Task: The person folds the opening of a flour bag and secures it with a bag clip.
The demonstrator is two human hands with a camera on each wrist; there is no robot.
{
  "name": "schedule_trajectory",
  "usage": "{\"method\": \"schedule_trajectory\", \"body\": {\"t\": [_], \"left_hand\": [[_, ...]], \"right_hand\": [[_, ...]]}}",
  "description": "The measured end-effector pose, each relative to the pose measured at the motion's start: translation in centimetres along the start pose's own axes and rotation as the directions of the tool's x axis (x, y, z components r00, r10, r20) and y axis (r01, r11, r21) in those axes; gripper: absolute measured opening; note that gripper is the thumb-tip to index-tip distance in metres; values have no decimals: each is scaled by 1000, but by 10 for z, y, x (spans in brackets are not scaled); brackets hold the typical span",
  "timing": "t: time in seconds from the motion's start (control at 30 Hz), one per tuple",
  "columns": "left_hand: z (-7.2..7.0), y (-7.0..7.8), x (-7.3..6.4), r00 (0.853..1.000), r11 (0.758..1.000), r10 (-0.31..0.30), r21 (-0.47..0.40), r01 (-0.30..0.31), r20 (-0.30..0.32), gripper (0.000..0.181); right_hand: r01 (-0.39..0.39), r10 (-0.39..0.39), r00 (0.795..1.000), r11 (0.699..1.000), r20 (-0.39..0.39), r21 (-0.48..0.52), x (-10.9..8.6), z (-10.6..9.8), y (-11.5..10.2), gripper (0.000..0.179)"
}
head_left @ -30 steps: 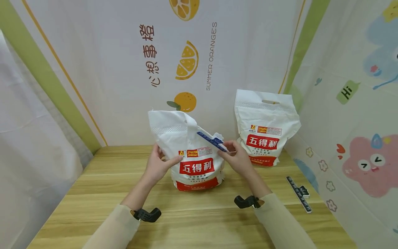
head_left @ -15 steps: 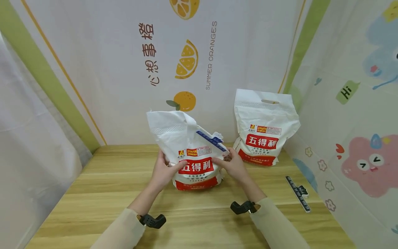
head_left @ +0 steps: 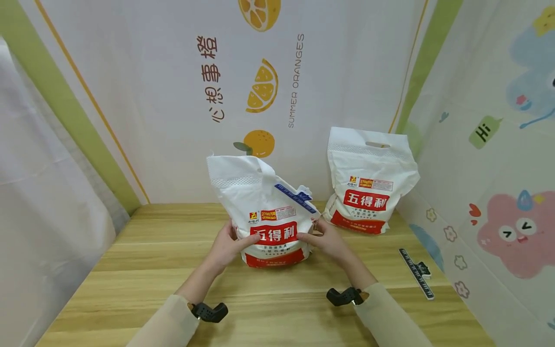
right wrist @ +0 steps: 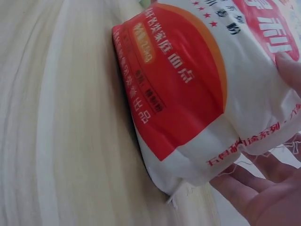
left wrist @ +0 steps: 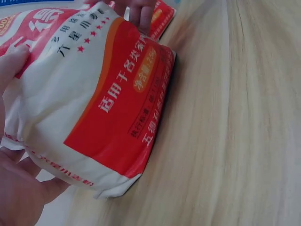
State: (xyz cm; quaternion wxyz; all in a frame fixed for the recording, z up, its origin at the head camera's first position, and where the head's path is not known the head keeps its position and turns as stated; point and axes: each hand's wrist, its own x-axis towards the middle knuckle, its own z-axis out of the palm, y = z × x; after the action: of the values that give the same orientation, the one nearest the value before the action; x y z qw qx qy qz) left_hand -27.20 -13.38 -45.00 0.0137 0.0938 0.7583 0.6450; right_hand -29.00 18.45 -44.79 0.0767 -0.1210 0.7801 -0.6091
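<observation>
A white flour bag [head_left: 243,197] with red labels stands on the wooden table, its top leaning left. Clamped slantwise over its folded upper right corner is a blue-and-white bag clip [head_left: 297,198]. My left hand [head_left: 226,248] holds the bag's left side, thumb on the front by the red label. On the opposite side my right hand [head_left: 328,239] grips it the same way, thumb at the label's right end. In the left wrist view, fingers [left wrist: 33,172] lie along the bag's side seam. Loose threads hang from the bag's edge near my fingers in the right wrist view.
Behind and to the right stands a second white flour bag [head_left: 368,166] with a handle hole at its top. A black-and-white bag clip [head_left: 417,273] lies near the table's right edge. Printed curtains [head_left: 342,72] enclose the back and sides.
Both hands have slid lower on the bag's sides. My right hand has left the blue clip's lower end and now holds the bag. The bag has hardly moved.
</observation>
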Motion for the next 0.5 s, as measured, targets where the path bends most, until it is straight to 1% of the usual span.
{"method": "schedule_trajectory", "body": {"t": [0.1,0.23,0.5], "left_hand": [[2,-3,0,1000,1000,7,-3,-7,-7,66],[3,-4,0,1000,1000,27,-7,-27,-3,65],[1,-5,0,999,999,34,-6,-34,-11,64]], "right_hand": [[12,-12,1000,1000,7,11,-1,1,2,67],[16,-16,1000,1000,-20,-5,-1,2,4,64],[5,-7,998,999,-57,-38,0,5,3,61]]}}
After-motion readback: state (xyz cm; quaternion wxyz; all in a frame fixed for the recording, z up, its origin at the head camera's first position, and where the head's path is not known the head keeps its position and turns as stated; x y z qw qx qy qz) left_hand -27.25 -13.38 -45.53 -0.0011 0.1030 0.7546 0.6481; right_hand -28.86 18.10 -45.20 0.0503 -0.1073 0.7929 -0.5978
